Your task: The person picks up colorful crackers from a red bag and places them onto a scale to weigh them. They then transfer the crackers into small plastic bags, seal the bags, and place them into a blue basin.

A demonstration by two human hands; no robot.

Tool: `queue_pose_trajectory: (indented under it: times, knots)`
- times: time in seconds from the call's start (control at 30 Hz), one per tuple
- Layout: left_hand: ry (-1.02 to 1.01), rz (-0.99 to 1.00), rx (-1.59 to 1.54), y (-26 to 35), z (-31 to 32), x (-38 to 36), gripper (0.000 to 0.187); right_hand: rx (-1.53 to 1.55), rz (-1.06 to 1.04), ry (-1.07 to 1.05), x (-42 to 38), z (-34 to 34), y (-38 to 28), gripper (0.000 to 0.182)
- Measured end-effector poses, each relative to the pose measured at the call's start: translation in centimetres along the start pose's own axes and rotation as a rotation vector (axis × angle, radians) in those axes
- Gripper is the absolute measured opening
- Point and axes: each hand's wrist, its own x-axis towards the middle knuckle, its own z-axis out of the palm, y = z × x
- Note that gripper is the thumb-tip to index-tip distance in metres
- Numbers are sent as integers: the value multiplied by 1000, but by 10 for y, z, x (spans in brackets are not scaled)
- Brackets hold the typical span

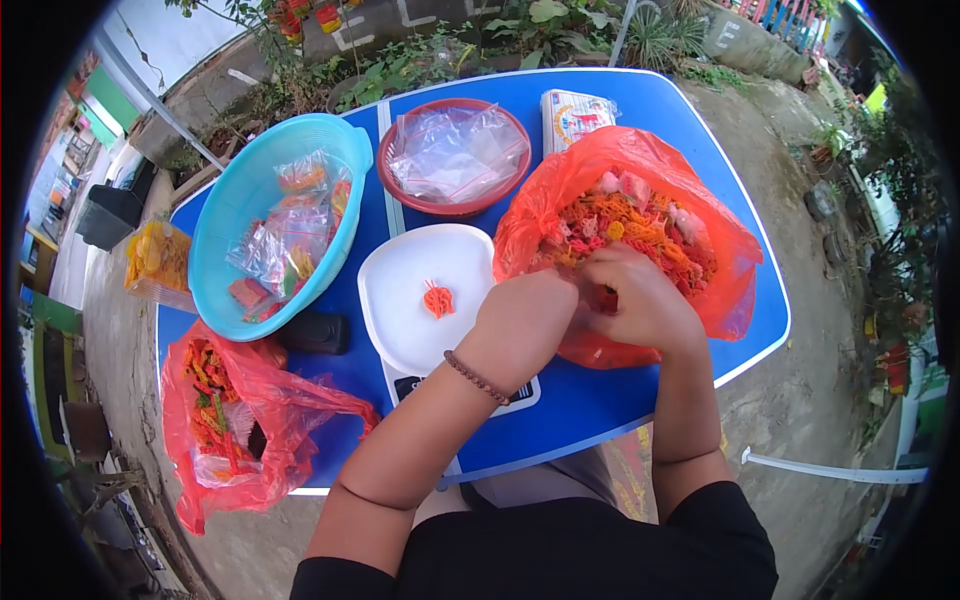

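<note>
My left hand (535, 305), with a beaded bracelet at the wrist, is at the near left rim of a large red plastic bag (735, 240). Its back faces me and hides the fingers. Close beside it, my right hand (632, 292) reaches over the near side of the bag, fingers curled; what they hold is hidden. Tangled orange and red snack pieces (640, 225) fill the bag, with some pink and pale ones among them. Left of my hands sits a white kitchen scale (395, 280). One small clump of orange snack (437, 299) lies on its platform.
A tilted light-blue basin (355, 150) holds small filled zip bags. Behind the scale, a red-brown bowl (455, 207) contains clear plastic bags. A white packet (575, 115) is at the back. Another red bag (290, 400) overhangs the blue table's (590, 425) left edge, near a dark case (315, 333).
</note>
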Motion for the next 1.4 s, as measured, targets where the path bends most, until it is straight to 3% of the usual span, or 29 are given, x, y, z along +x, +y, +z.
queue_pose_trajectory:
  times: [0.27,0.37,0.57,0.97,1.17,1.3,1.4]
  knots:
    - [69,22,-76,-4,-4,-2,14,-79,34,-43,-4,3,9,16]
    - [116,87,-155,-12,-5,-1,15,-17,-40,23,-3,3,11,15]
    - [59,53,-328,-16,-37,-3,14,332,150,153,0,-3,-4,13]
    - [102,-63,-504,-47,-73,-23,14,438,-36,315,5,12,-17,19]
    - [82,-169,-565,-63,-87,-36,14,154,-335,478,12,34,-26,20]
    - [111,-178,-512,-75,-87,-38,14,61,-538,441,18,52,-34,24]
    - [160,-159,-438,-79,-81,-35,15,-3,-569,383,18,60,-47,24]
